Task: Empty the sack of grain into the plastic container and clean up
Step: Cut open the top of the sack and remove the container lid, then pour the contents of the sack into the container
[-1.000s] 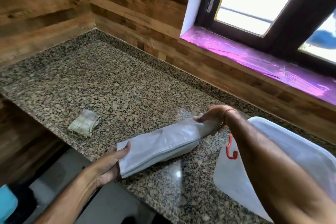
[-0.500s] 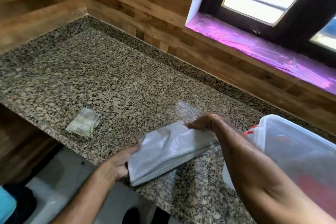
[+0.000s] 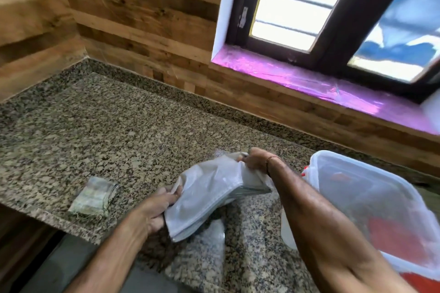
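Sack, folded flat, over the tabletop front edge.
Left hand and right hand clamp opposite ends; plastic container, apparently lidded, sits right; bare granite lies left.

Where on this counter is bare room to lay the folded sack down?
The granite countertop lies bare from the corner walls to the small folded packet by its front edge. It is crowded at right: both hands hold the sack beside the plastic container.

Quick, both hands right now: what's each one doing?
Left hand: closed on the near end of the folded sack.
Right hand: closed on its far end.
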